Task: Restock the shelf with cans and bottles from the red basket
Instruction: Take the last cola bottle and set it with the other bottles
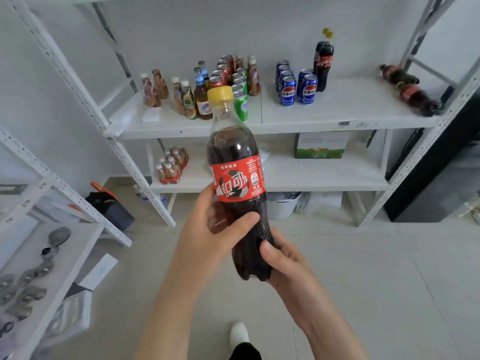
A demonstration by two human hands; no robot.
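At the frame's centre, the left hand (210, 229) and right hand (283, 261) both gripped an upright cola bottle (237, 162) before the white shelf (324, 110).

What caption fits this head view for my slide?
Left hand and right hand hold a yellow-capped cola bottle before the stocked white shelf.

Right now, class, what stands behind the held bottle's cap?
Rows of red cans and green cans on the shelf. The bottle covers part of the nearest can in each row.
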